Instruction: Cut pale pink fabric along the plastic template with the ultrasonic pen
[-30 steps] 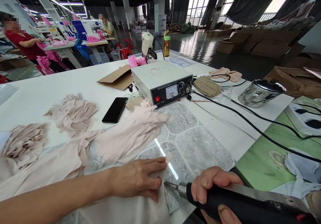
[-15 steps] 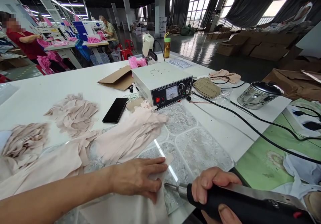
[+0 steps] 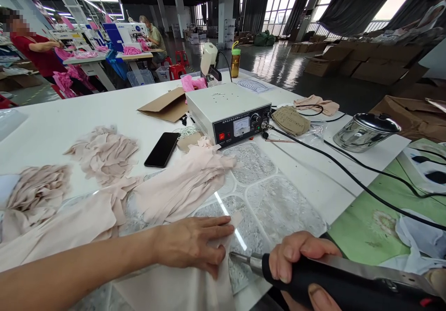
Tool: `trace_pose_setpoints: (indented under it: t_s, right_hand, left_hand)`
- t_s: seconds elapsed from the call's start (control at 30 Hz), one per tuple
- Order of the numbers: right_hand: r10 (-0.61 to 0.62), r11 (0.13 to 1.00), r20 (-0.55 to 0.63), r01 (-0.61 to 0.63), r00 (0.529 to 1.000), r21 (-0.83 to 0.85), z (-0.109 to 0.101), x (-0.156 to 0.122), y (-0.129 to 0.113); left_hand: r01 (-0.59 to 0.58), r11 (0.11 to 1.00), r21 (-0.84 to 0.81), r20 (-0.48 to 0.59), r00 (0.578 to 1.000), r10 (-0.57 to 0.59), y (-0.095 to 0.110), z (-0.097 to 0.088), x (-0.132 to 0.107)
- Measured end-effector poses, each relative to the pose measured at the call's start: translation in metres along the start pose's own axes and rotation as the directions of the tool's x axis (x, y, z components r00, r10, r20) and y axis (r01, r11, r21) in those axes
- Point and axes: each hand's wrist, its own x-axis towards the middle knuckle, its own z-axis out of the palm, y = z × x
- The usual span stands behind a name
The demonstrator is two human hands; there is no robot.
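My left hand (image 3: pixel 197 243) lies on a beige fabric piece (image 3: pixel 174 288), its fingers stretched forward and pressing the cloth onto a grey marbled board (image 3: pixel 289 204). My right hand (image 3: pixel 299 260) is closed round the black body of a handheld ultrasonic cutter (image 3: pixel 334 278). The cutter's pointed metal tip is at the fabric's right edge, just right of my left fingers; whether it touches the cloth I cannot tell. A stack of beige fabric pieces (image 3: pixel 184 181) lies beyond my left hand. More beige cloth (image 3: pixel 80 213) lies to the left of it.
A white control box (image 3: pixel 226 104) with a dial stands behind the board, its black cable (image 3: pixel 331 165) running right. A phone (image 3: pixel 162 149), crumpled beige scraps (image 3: pixel 104 155), brown paper patterns (image 3: pixel 291 120) and a lidded steel pot (image 3: pixel 365 132) lie around. Two people sit at sewing machines, far left.
The camera view has shifted slightly. Both hands, the cutter and the fabric hold nearly the same positions relative to each other.
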Motion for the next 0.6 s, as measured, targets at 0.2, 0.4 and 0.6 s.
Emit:
trace_pose_setpoints:
  t_s: [0.2,0.4,0.6]
  right_hand:
    - [-0.028,1.0,-0.039,0.028,0.999,0.012,0.0049,0.0036,-0.0023]
    - [-0.049,0.998,-0.017,0.048,0.999,-0.027,0.0085,0.0061,0.0]
    - [-0.024,1.0,-0.008,0.024,1.0,-0.008,0.0078,0.0052,0.0009]
  left_hand:
    - [-0.005,1.0,-0.01,-0.014,1.0,0.005,0.0001,0.001,-0.0005]
    - [-0.016,1.0,0.019,-0.023,1.0,0.016,0.0,0.0022,-0.0011]
    - [-0.012,1.0,0.0,-0.031,0.999,0.012,0.0002,0.0017,-0.0016]
